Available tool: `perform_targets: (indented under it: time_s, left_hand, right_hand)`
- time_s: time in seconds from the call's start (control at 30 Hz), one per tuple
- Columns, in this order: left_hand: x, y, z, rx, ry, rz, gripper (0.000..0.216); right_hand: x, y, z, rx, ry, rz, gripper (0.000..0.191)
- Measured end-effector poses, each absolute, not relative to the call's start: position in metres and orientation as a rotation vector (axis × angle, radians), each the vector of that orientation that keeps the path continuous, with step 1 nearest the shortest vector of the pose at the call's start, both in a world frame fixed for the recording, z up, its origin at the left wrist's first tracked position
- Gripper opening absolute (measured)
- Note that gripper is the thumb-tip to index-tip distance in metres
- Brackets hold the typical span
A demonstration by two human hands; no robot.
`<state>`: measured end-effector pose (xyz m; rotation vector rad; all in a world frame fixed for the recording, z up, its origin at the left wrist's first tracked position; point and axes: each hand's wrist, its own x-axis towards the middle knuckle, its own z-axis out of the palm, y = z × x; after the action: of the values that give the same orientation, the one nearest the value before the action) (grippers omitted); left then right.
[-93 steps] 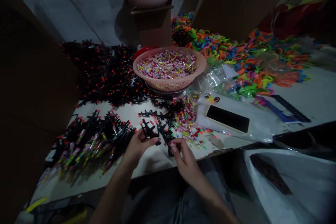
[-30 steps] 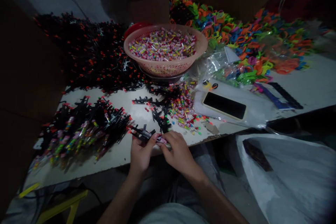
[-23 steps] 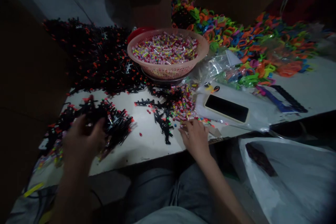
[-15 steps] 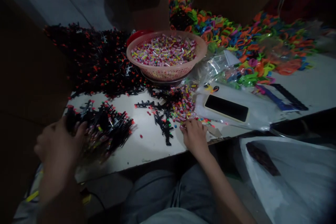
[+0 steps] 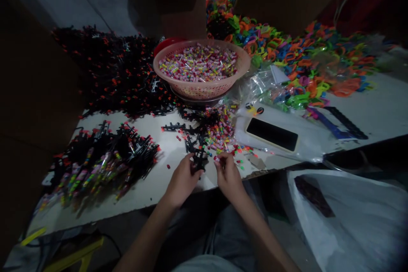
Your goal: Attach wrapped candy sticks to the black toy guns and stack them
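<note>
My left hand [image 5: 182, 180] is at the table's front edge, thumb and fingers closed on a small black toy gun [image 5: 199, 160]. To its right, my right hand [image 5: 230, 175] pinches a small pink-and-white piece [image 5: 217, 159], partly hidden by the fingertips. Just beyond the hands are more black toy guns [image 5: 191, 142] and a heap of small colourful capsule-like pieces [image 5: 222, 129]. On the left lies a pile of toy guns with colourful tubes attached [image 5: 105, 157].
A pink basket [image 5: 204, 87] full of colourful pieces stands behind. A large heap of black toy guns [image 5: 124, 72] is at the back left, bright plastic pieces [image 5: 287, 59] at the back right. A phone [image 5: 272, 134] lies on clear plastic; a white sack [image 5: 357, 212] hangs below.
My left hand has moved right from the left pile to the middle and taken hold of a toy gun. My right hand has shifted slightly down and lifted a small piece.
</note>
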<state>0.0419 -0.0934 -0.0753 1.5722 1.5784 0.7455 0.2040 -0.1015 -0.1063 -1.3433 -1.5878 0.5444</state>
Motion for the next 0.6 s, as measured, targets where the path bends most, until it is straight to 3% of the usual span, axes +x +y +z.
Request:
perform_targets:
  time_s: [0.1, 0.27, 0.6]
  left_hand:
    - [0.031, -0.094, -0.069, 1.199, 1.351, 0.806, 0.031]
    - [0.033, -0.105, -0.05, 0.681, 1.226, 1.07, 0.048]
    - [0.041, -0.118, -0.039, 0.704, 1.15, 1.211, 0.051]
  right_hand:
    - [0.198, -0.107, -0.101, -1.289, -1.505, 0.734, 0.015]
    - [0.184, -0.119, -0.089, -1.162, -1.442, 0.939, 0.014]
    - [0.174, -0.128, -0.078, -1.095, -1.352, 0.897, 0.008]
